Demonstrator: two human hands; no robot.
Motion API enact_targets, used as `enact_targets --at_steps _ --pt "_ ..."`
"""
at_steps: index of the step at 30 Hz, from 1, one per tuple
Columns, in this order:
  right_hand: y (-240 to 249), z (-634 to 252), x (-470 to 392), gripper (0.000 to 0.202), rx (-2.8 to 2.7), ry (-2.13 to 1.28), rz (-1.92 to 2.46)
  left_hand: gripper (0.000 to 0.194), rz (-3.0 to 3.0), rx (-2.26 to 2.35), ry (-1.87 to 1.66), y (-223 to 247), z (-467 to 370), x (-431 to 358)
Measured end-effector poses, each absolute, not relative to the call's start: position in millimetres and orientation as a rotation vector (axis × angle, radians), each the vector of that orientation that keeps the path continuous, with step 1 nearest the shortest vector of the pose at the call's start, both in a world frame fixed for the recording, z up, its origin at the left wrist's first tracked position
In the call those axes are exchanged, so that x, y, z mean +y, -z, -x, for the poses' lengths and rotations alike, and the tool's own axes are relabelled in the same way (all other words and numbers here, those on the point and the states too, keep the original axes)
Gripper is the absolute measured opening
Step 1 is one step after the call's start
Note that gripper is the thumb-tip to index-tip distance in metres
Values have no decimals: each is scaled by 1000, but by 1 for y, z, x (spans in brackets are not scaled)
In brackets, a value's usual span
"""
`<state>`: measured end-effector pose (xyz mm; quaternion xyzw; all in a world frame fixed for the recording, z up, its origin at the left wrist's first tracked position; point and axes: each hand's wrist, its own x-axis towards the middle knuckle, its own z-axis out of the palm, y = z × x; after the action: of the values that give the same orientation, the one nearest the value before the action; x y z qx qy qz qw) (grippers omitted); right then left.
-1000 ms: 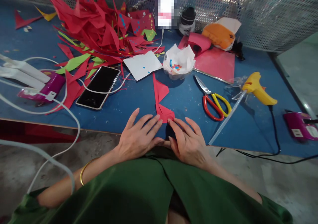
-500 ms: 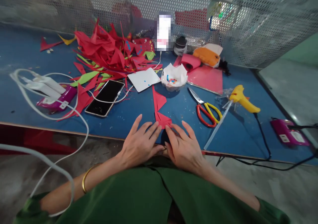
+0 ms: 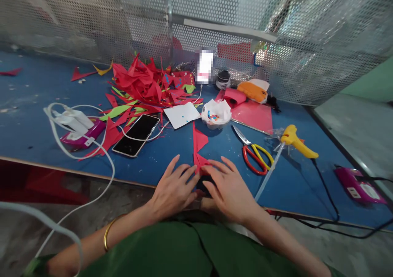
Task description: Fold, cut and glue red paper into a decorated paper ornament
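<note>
A folded piece of red paper (image 3: pixel 201 140) lies on the blue table in front of me, with a narrow upright strip and pointed flaps. My left hand (image 3: pixel 175 185) rests at its lower end, fingers spread and tips touching the paper's left side. From the other side, my right hand (image 3: pixel 229 185) lays its fingertips on the lower fold, its thumb held apart nearer me. Both hands press the paper rather than grasp it. Its lowest part is partly covered by my fingers. Scissors (image 3: pixel 255 156) with red and yellow handles lie to the right.
Red and green paper pieces (image 3: pixel 144 82) heap at the back left. A phone (image 3: pixel 136 136), a white card (image 3: pixel 181 115) and a paper-lined bowl (image 3: pixel 215 119) of small bits stand beyond my hands. Rightward are a yellow glue gun (image 3: pixel 296 140) and a purple power strip (image 3: pixel 359 185); cables trail left.
The camera view has tilted up, so the table sits lower in the picture. My right fingers have shifted slightly over the lower fold, covering more of it; the left hand stays beside the paper.
</note>
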<state>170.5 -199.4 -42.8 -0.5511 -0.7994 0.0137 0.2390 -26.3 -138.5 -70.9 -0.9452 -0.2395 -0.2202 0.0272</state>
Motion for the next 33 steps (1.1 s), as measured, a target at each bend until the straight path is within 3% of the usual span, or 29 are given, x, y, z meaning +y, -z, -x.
enact_targets --at_steps 4,7,14,21,25,27,33 --pt "18 -188 -154 29 -2049 -187 1698 22 2910 -739 830 67 24 -136" --pt "15 -195 -107 28 -1953 -342 2051 21 2895 -735 915 67 25 -136" --pt "33 -181 -64 25 -1791 -356 2173 16 2991 -818 1160 66 27 -138" --pt "36 -177 -71 20 -1569 -590 2023 16 3014 -1413 1618 56 27 -116" --pt "26 -174 -85 33 -1456 -752 1821 46 2896 -1996 1952 41 20 -93" --pt "21 -172 -97 41 -1351 -813 1692 50 3029 -2224 2050 33 13 -86" --pt "15 -174 -138 37 -1070 -943 1422 28 3343 -2320 2016 19 -9 -83"
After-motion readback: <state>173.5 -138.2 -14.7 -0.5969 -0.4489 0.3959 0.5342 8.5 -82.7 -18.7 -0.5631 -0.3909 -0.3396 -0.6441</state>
